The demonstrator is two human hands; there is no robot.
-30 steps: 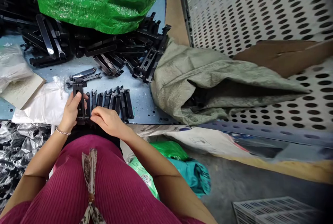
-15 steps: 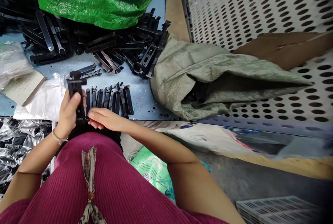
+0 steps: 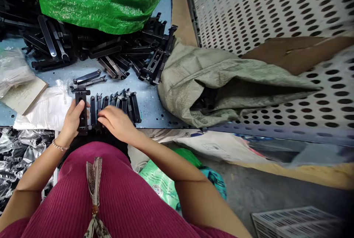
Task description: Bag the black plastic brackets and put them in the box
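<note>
My left hand (image 3: 73, 118) is closed round a black plastic bracket (image 3: 81, 110), thumb on its face; the bracket stands lengthwise with a wider crosspiece at its far end. Just right of it, my right hand (image 3: 117, 123) reaches over the near ends of a row of slim black plastic pieces (image 3: 125, 106). Its fingers are curled together at the left part of the row, and what sits between the fingertips is hidden. Two more slim black pieces (image 3: 88, 78) lie crosswise beyond the bracket.
Behind, a heap of black plastic parts (image 3: 121, 51) spreads under a green woven sack (image 3: 102, 2). A grey-green sack (image 3: 190, 79) lies open at right against a perforated metal panel (image 3: 229, 13). White plastic bags (image 3: 44, 109) and a board (image 3: 27, 94) are at left.
My right hand has moved from the bracket's near end rightward and up to the row of slim pieces. My left hand still holds the bracket, now slightly lower.
</note>
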